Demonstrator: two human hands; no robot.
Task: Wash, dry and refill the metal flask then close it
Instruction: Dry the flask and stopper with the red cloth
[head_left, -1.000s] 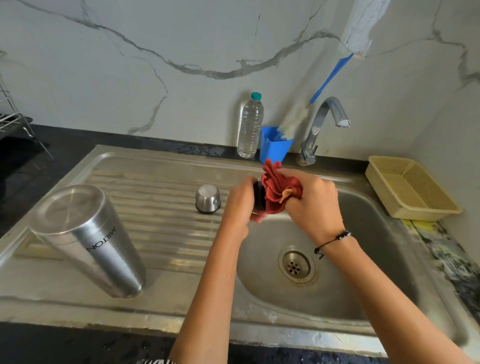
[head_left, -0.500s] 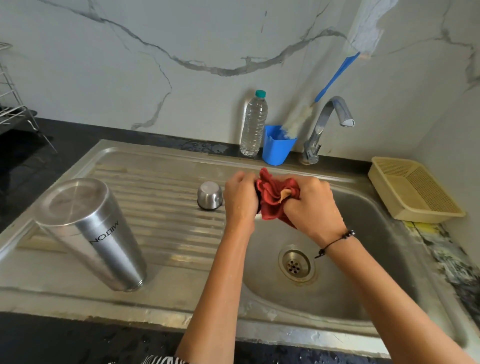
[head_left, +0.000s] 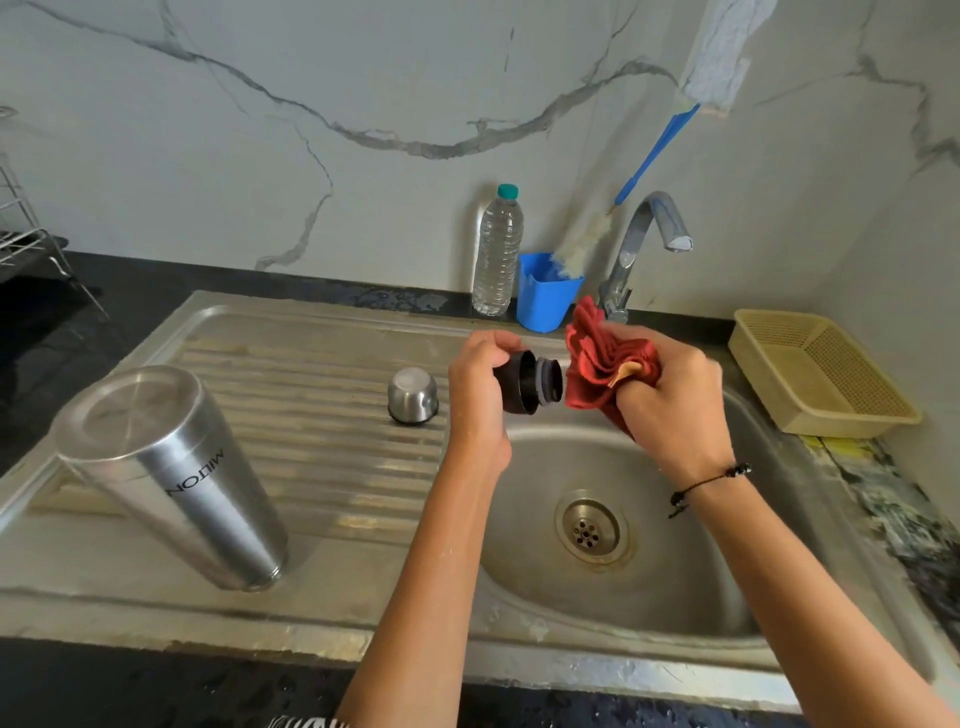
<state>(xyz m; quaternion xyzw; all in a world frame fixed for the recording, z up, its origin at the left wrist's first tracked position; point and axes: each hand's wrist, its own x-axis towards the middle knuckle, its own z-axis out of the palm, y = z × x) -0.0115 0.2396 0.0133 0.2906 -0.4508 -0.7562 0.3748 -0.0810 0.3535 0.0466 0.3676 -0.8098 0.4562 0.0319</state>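
Observation:
The metal flask (head_left: 171, 478) stands upside down on the ribbed drainboard at the left, its base up. A small steel cap (head_left: 413, 395) rests mouth down on the drainboard beside the basin. Over the basin's far edge, my left hand (head_left: 480, 387) grips the dark inner stopper (head_left: 530, 382), its threaded end pointing right. My right hand (head_left: 670, 400) holds a bunched red cloth (head_left: 597, 364) just right of the stopper, touching or nearly touching its end.
The sink basin (head_left: 691, 582) with its drain lies below my hands. A tap (head_left: 649, 234), a blue cup (head_left: 545, 299) holding a bottle brush, and a plastic water bottle (head_left: 497, 252) stand at the back. A beige basket (head_left: 815, 371) sits right; a wire rack (head_left: 21, 228) far left.
The cloth was wrapped over the stopper between both hands. Now my right hand has drawn the cloth off to the right, and the stopper shows bare in my left hand.

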